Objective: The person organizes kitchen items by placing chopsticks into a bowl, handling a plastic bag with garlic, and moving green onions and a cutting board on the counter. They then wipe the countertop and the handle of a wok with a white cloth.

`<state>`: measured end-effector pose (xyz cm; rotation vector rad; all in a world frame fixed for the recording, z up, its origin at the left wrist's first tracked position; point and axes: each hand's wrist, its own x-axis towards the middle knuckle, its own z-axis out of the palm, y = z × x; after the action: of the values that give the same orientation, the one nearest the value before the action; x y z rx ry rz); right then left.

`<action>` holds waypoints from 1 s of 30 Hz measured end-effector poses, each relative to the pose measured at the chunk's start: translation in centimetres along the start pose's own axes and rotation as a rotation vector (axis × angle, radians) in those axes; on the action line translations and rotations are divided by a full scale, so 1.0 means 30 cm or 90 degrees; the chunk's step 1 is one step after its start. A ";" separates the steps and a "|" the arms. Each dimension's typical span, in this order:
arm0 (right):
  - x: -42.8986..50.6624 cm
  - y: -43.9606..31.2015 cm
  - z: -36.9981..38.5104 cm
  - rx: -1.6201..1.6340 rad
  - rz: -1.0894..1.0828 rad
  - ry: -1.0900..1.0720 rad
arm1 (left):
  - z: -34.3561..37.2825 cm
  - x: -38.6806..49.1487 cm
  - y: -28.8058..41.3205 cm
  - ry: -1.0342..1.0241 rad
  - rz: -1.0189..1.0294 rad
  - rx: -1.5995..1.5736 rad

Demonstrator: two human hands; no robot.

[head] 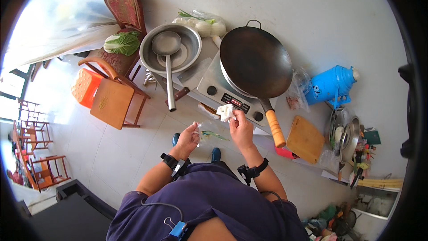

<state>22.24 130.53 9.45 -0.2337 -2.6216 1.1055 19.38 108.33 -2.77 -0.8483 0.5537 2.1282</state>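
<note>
My left hand (188,140) pinches the edge of a clear plastic bag (200,130), which hangs in front of my body. Strips of green leaf (214,135), perhaps scallion, show in or behind the bag. Between the fingers of my right hand (242,129) is a crumpled white tissue or cloth (225,112). It is held just before the front edge of an induction cooker (214,85) whose display is lit. A dark wok (255,62) rests tilted on the cooker, and its wooden handle (275,129) points toward me, right of my right hand.
A metal basin (147,52) holds a long-handled ladle (169,73); a cleaver (195,72) lies beside it. Bagged white vegetables (205,28) sit behind. Rightward are a blue thermos (329,85) and cutting board (305,139). Leftward, a wooden chair (112,103) and napa cabbage (123,43).
</note>
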 end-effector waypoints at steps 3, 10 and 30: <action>0.123 -0.095 0.088 -0.075 0.000 0.085 | -0.044 0.000 0.122 -0.024 -0.035 0.045; 0.426 -0.260 0.274 -0.325 -0.028 0.087 | -0.200 0.032 0.387 -0.005 -0.099 0.081; 0.445 -0.173 0.416 -0.487 0.048 0.186 | -0.261 0.051 0.565 -0.001 -0.208 0.144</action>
<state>5.41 121.97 7.52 -0.5967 -2.6392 0.0203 8.42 93.86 -7.39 -0.7516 0.5981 1.7343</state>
